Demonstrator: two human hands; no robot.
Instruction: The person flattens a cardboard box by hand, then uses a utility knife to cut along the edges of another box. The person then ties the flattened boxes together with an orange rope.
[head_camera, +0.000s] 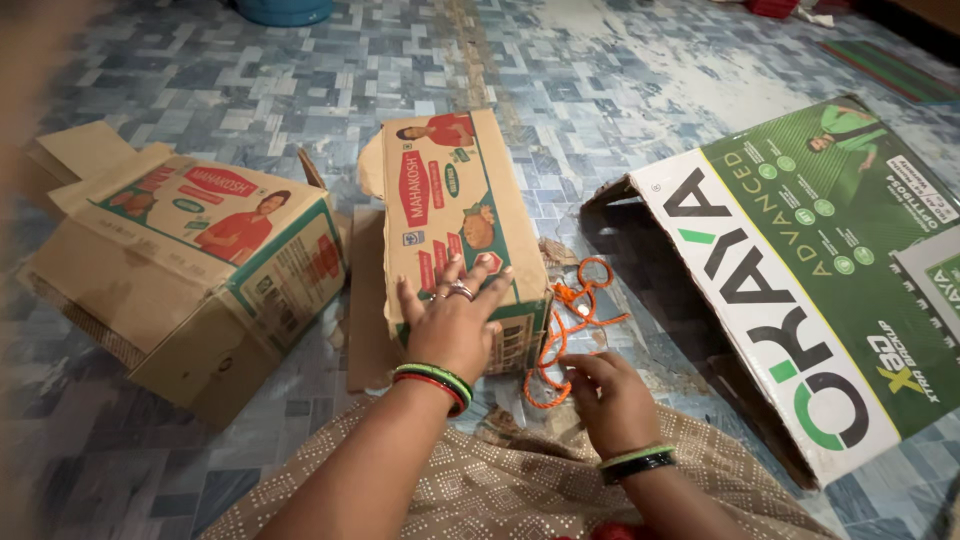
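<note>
My left hand (452, 318) lies flat, fingers spread, on top of a brown cardboard box (455, 215) with red and green printing that stands in the middle of the floor. My right hand (610, 395) rests beside the box's near right corner, its fingers pinching an orange string (565, 325) that loops over the floor at the box's right side. Both wrists carry bangles, and a ring sits on a left finger.
A second, similar brown box (195, 270) lies tilted at the left with open flaps. A large flattened green and white carton (820, 270) leans at the right. The floor (600, 90) is blue-grey patterned tile. My patterned brown garment (520, 485) fills the bottom edge.
</note>
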